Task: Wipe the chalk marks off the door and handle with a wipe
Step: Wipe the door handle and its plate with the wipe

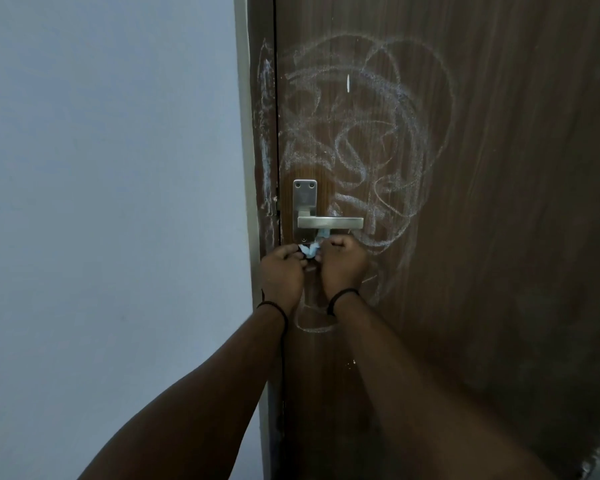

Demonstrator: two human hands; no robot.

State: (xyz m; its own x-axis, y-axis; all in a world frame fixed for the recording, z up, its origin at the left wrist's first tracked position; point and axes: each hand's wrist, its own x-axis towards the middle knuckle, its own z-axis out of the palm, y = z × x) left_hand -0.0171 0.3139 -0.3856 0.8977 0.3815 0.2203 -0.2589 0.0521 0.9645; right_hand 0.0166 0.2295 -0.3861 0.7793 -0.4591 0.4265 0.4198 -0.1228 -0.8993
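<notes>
While chalk marks [354,133] cover door [499,202], left hand [282,271], right hand [343,265] pinch wipe [308,251] (below handle [329,222]).

Both hands are raised together in front of a brown wooden door [499,202], the left hand [282,271] and right hand [343,263] side by side with fingers curled around a small crumpled pale blue-white wipe [309,251] pinched between them. Just above the hands sits the metal lever handle [330,222] on its upright plate. White chalk marks [361,133] loop across the door above and to the right of the hands, and a chalk streak runs down the door frame [265,133] above the left hand. A dark cord circles each wrist. A pale wall [111,168] lies left of the left hand.
</notes>
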